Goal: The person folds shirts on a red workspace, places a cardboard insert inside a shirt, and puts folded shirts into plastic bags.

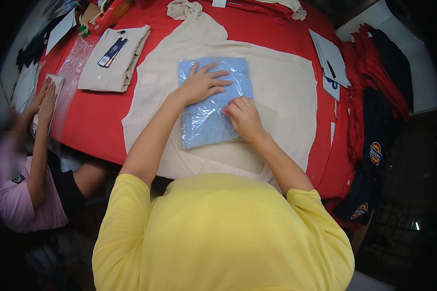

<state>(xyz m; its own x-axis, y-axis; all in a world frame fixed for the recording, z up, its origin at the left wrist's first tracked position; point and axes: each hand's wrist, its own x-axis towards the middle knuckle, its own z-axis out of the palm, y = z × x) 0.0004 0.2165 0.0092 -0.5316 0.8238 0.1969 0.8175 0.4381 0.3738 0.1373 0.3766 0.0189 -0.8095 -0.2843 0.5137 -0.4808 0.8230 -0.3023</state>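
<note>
Bagged blue garment lies right under my two hands, flat on its back. My left hand rests palm down across its upper half, the fingers spread wide and pointing to the right, holding on to nothing and simply laid over the plastic. My right hand is at the right edge of the package, about halfway down, with the fingers bent in and the tips hidden against the plastic; I cannot tell whether they pinch the film or only touch it. Most of the lower half lies uncovered, nearer to my body than either hand.

The garment is a plain light blue, folded into an upright rectangle that leans a little. The clear bag around it is glossy, with white streaks of glare and small wrinkles, most of them toward the lower left.

Beneath the package is a pale flat sheet, showing along the bottom and right, and both lie on a large cream cloth spread over the red table cover. Left of the cloth sits a folded cream garment with a dark tag.
</note>
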